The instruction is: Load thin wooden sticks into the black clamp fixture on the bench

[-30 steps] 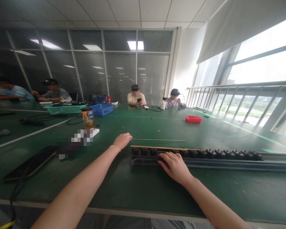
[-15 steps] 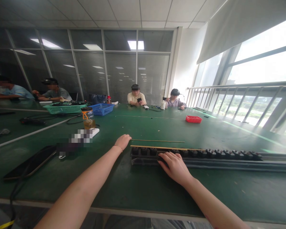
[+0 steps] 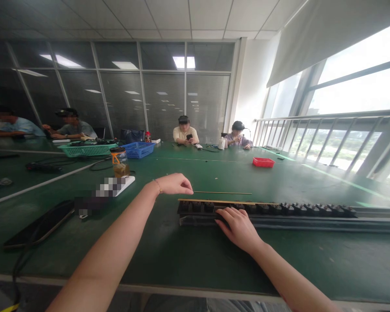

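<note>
A long black rail (image 3: 295, 211) with a row of small dark parts lies across the green table (image 3: 188, 251), a brass strip along its far edge. My right hand (image 3: 238, 225) rests on the rail's left part, fingers spread flat over it. Just beyond the rail lies a thin brass rod (image 3: 224, 193). My left hand (image 3: 173, 184) is raised slightly above the table, its fingertips pinched together at the rod's left end.
A tablet (image 3: 40, 225) and cable lie at the left, with a jar (image 3: 119, 161), a blue basket (image 3: 139, 149) and a green basket (image 3: 87, 150) beyond. A red tray (image 3: 264, 162) sits further back. Several people sit at the far and left sides.
My left hand has lifted and moved right, from resting near the rail's left end to pinching over the thin rod's end. My right hand has stayed on the rail.
</note>
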{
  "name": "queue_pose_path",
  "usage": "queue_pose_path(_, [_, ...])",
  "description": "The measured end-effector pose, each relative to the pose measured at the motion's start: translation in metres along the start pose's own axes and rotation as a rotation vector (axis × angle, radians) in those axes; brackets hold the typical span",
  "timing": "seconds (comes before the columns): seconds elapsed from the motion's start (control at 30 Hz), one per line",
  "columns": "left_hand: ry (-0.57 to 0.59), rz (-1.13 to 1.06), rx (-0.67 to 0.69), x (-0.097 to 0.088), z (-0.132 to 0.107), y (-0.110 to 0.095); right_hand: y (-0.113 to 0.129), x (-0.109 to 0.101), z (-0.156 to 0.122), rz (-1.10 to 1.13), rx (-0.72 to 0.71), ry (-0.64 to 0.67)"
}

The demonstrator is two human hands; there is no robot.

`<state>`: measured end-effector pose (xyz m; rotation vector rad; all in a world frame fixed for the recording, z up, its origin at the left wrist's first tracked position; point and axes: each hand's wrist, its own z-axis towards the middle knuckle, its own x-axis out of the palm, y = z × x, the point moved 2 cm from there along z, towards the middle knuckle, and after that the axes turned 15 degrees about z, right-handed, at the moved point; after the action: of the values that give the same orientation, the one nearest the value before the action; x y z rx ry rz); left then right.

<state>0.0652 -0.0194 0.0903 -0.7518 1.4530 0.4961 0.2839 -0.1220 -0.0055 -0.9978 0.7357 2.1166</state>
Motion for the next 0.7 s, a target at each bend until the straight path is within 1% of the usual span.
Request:
queue_pose_path(0.07, [0.065,0.037,-0.001,-0.001,-0.003,-0.009,0.001,-0.001,0.000,0.001,0.008,0.003])
queue_pose_path(0.17, [0.137,0.041,-0.013,0.007,-0.001,-0.011,0.001,-0.002,0.000,-0.002,0.009,0.001])
queue_pose_path(0.23, [0.149,0.017,-0.015,0.011,0.000,-0.010,0.001,-0.001,0.000,-0.004,0.004,-0.003])
queue_pose_path(0.4, [0.127,-0.076,-0.004,0.015,0.004,-0.005,-0.002,0.000,-0.001,-0.005,0.002,-0.009])
queue_pose_path(0.47, [0.091,-0.099,-0.010,0.014,0.005,-0.004,-0.002,-0.001,-0.001,-0.011,-0.002,-0.013])
queue_pose_path(0.57, [-0.025,-0.106,-0.041,0.009,0.004,-0.001,-0.001,-0.001,-0.001,-0.012,-0.008,-0.014])
queue_pose_path(0.63, [-0.122,-0.059,-0.078,0.005,0.004,0.003,-0.001,-0.001,0.000,-0.002,-0.008,-0.013])
queue_pose_path(0.7, [-0.214,0.042,-0.129,0.005,0.005,0.011,-0.001,0.000,0.000,0.004,-0.002,-0.008])
